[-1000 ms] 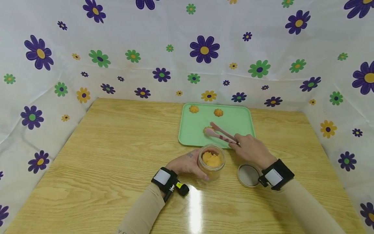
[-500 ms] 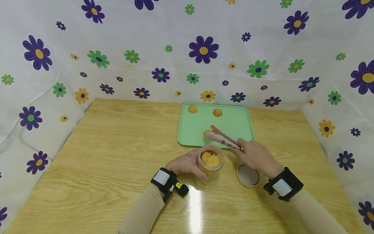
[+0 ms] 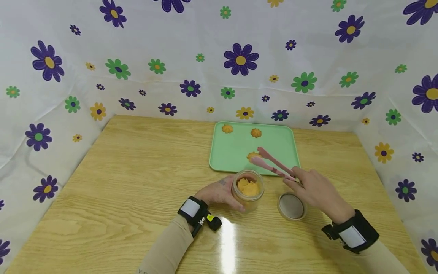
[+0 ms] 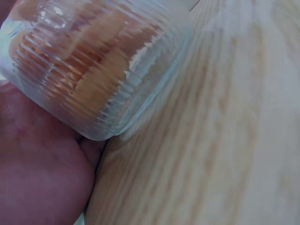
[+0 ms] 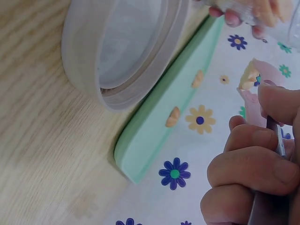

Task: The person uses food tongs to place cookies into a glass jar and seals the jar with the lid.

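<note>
My left hand (image 3: 220,194) is wrapped round a ribbed glass jar (image 3: 251,204) that stands upright on the wooden table. Piped yellow cookies (image 3: 248,187) show through its open mouth, and the left wrist view has them behind the glass (image 4: 96,70). Pink tongs (image 3: 273,170) are gripped in my right hand (image 3: 313,190), its fingers curled round the handle in the right wrist view. Between the tong tips a cookie (image 5: 249,74) is pinched; from the head it overlaps the tray behind the jar. Two more cookies (image 3: 227,128) lie at the back of the green tray (image 3: 219,161).
A round jar lid (image 3: 291,206) lies inside up on the table, right of the jar and below my right hand. The tray sits at the table's back edge against a flowered cloth backdrop (image 3: 205,76). Similar cloth hangs along both sides.
My right hand has drawn back to the right and toward me. The tongs have lifted the front cookie and shifted it slightly right. My left hand and the jar stay in place.
</note>
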`<state>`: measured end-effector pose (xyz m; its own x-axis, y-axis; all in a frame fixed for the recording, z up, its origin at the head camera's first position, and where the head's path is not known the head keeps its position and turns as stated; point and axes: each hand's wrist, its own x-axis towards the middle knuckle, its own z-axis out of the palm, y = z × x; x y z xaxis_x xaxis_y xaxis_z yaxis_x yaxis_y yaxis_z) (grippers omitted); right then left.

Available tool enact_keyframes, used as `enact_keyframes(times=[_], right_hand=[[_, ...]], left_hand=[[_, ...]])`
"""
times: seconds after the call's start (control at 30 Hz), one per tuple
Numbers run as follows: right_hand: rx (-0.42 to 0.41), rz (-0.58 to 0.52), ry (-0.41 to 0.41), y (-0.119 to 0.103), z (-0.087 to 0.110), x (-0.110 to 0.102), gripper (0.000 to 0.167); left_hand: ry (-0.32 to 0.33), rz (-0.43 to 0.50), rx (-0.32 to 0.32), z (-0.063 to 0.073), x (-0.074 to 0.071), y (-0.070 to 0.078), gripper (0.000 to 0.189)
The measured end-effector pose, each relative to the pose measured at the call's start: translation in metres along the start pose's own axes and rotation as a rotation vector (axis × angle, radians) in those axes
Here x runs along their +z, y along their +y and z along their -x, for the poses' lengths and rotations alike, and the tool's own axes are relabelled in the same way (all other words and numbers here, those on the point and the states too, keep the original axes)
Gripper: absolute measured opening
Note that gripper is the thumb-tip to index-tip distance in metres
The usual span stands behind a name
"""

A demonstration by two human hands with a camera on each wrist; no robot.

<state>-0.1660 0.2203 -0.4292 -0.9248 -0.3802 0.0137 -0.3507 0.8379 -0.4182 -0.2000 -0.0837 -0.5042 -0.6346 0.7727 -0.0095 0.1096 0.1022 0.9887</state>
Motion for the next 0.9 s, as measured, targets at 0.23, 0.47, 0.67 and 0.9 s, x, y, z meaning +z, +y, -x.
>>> enact_keyframes(times=[0.23, 0.47, 0.67, 0.9], right_hand=[[0.008, -0.046, 0.042, -0.005, 0.021, -0.010, 0.027], [-0.053, -0.065, 0.053, -0.019, 0.036, -0.016, 0.019], [-0.079, -0.023, 0.043, -0.031, 0.049, -0.019, 0.013], [-0.106, 0.011, 0.040, -0.035, 0.057, -0.021, 0.017]], left_hand=[[0.007, -0.013, 0.012, 0.000, -0.001, 0.001, 0.095], [-0.002, -0.008, -0.011, 0.002, 0.000, -0.001, 0.096], [-0.007, 0.003, -0.061, 0.003, 0.001, 0.000, 0.095], [-0.007, 0.012, -0.054, 0.003, 0.000, 0.001, 0.094]])
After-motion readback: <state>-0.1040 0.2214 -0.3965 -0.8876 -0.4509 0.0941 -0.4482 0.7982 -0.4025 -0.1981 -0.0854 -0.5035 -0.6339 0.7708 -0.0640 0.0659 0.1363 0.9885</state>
